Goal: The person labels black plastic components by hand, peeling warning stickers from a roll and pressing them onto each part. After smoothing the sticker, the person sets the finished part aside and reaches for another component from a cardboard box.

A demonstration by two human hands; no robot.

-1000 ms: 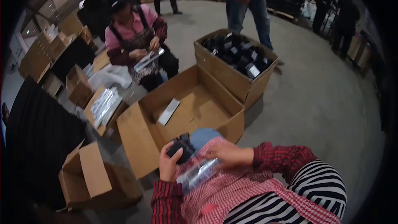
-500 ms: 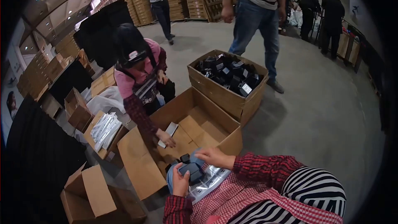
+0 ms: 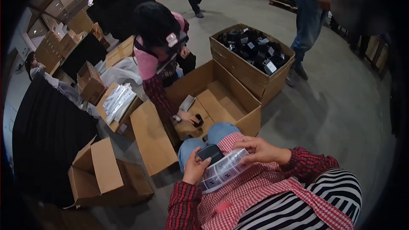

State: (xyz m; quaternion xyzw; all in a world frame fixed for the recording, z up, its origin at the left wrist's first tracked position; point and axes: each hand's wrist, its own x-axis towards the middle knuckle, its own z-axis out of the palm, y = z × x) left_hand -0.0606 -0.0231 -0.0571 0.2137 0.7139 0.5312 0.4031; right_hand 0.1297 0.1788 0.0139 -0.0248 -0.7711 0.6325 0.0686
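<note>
Clasps the black plastic device in the left hand by the denim knees and, having drawn the right hand back, pinches the sticker sheet's end, apparently shifting attention there.

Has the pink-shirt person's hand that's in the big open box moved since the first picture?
Yes. That hand was outside, beyond the far edge of the open box; now it's down inside it, nearer the camera.
</note>
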